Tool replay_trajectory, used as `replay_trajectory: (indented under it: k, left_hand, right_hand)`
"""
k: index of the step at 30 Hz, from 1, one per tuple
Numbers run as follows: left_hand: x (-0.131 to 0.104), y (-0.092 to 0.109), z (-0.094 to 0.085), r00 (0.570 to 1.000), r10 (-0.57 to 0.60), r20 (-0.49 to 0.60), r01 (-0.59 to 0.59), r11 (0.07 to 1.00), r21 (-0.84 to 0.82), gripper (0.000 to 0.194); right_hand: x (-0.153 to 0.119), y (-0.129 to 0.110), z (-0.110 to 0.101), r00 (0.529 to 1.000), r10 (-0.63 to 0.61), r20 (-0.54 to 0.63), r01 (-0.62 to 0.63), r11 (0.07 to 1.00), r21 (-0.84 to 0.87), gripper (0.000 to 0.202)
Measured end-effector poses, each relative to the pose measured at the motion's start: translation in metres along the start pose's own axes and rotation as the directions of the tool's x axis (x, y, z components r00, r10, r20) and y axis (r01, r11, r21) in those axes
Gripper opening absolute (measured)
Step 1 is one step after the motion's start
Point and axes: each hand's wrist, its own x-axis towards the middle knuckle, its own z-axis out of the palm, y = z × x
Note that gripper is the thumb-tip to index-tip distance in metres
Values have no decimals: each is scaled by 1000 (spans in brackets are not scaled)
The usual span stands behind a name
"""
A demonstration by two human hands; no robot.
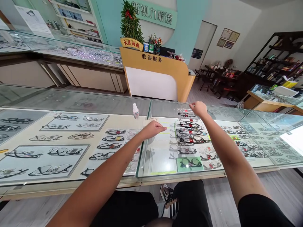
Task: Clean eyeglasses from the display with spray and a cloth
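Note:
My left hand (153, 128) is above the glass showcase, just right of its vertical seam, with fingers closed and the thumb pointing right. What it may hold is too small to make out. My right hand (199, 108) is farther back and to the right, fingers pinched together, over the far part of the glass; nothing clear shows between the fingertips. Behind my left hand, a small white bottle (135, 111) stands upright on the glass. Under the glass between my arms lies a column of dark eyeglasses (189, 131), with one pair on a green card (190, 164).
The glass showcase (118, 105) spans the view, with more eyeglasses (49, 170) inside at left and right. Beyond it stand a wooden cashier counter (153, 64) with a plant (131, 25), another display case (80, 55), and dark shelves (279, 60) at the right.

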Motion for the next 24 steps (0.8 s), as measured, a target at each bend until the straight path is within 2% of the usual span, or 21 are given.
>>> replay_trajectory:
  k: [4,7,11,13,15,17,19,20,21,22,23,24]
  left_hand:
    - [2,-3,2,999,22,-42,-21,1000,23,63]
    - [1,-2,5,991,59,-119,-40,986,163,59]
    - [-7,16,10,928,170,-332,2,888,459,54]
    - [-21,31,19,886,254,-387,-12,848,530,51]
    - [-49,43,39,859,304,-411,-58,856,514,50]
    - [-90,43,73,866,290,-408,-98,898,429,52]
    - [-137,25,118,904,222,-364,-122,953,276,57]
    - [-160,10,142,927,148,-345,-104,984,144,58]
    - [-181,-7,166,947,27,-320,-40,999,-36,58]
    - [-198,-25,189,951,-148,-273,74,962,-262,58]
    - [-212,-44,208,908,-361,-214,209,831,-516,56]
    - [-221,-62,224,815,-564,-132,305,611,-731,53]
  right_hand:
    - [-60,17,-34,991,-49,-126,55,997,49,55]
    - [-127,41,-37,987,-47,-152,71,985,156,57]
    - [-218,77,-9,998,52,-46,-39,967,250,49]
    - [-252,92,9,999,29,-39,-19,971,237,46]
    - [-275,101,24,998,-7,-65,21,976,218,45]
    - [-289,105,34,996,-20,-89,38,979,201,45]
    - [-294,105,39,995,-11,-103,30,982,184,46]
    - [-295,105,41,994,-4,-106,23,984,176,47]
    - [-294,104,41,994,1,-106,17,985,171,47]
    - [-294,103,41,995,6,-103,12,986,167,46]
    - [-293,102,41,995,9,-98,8,986,166,46]
    - [-292,102,41,996,11,-94,4,986,165,45]
